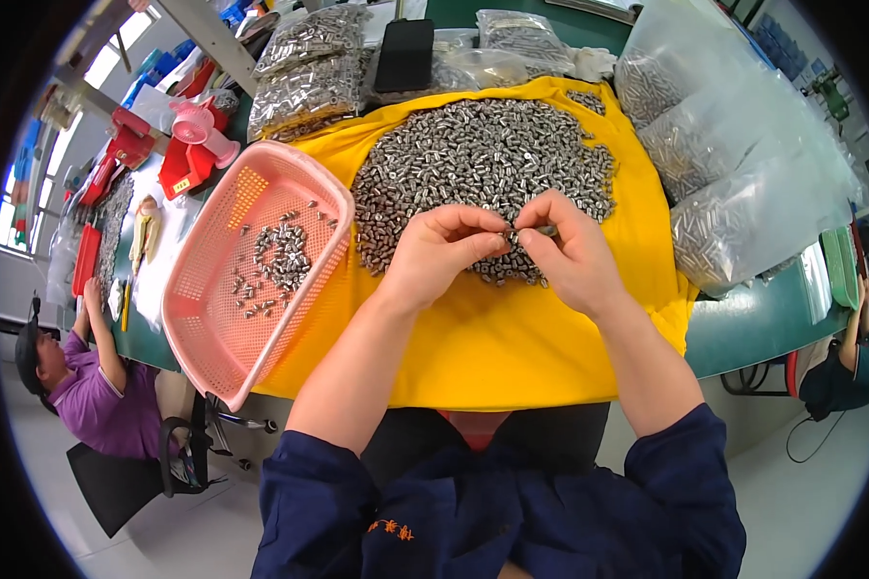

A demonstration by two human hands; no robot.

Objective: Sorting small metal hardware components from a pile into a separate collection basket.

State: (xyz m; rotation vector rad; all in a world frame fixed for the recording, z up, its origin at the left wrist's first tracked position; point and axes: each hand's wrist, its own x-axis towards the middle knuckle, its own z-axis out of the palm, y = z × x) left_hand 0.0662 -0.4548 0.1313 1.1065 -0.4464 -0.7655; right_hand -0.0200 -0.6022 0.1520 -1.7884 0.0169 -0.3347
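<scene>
Both my hands meet over the near edge of a wide heap of small metal cylindrical parts [473, 154], spread on a yellow cloth [473, 357]. The thumb and forefinger of my left hand [441, 249] are pinched on a small metal part [510, 234]. My right hand [572, 259] pinches a slim metal pin [547, 231], its tip close to the left fingertips. Fingers hide most of both pieces, so I cannot tell whether they are joined. To the left, a pink perforated plastic basket [212, 333] holds a loose pile of short metal pieces [282, 256].
Bags of metal parts [309, 72] line the back, beside a black phone [405, 55]. Clear bags of longer pins [710, 236] stand at the right. Red bins [185, 166] and a pink fan [203, 130] are at left. Co-workers sit on either side, one in purple [106, 400].
</scene>
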